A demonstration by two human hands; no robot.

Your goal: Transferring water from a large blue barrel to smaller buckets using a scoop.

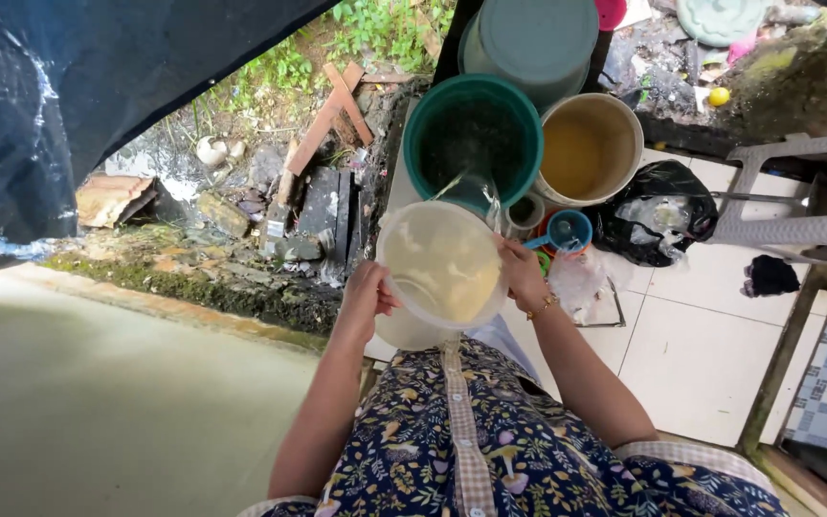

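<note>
I hold a translucent white plastic tub (440,273) tilted forward, with my left hand (368,295) gripping its left side and my right hand (521,271) on its right rim. Water pours from the tub's far edge into a green bucket (472,139) just ahead. A gold bracelet circles my right wrist. My flower-patterned dress fills the bottom of the view.
A cream bucket (591,148) of murky liquid stands right of the green one, with a grey-lidded bucket (534,38) behind. A small blue scoop (567,231), a black plastic bag (656,211) and a grey stool (801,196) lie on white tiles. Rubble and a drain are on the left.
</note>
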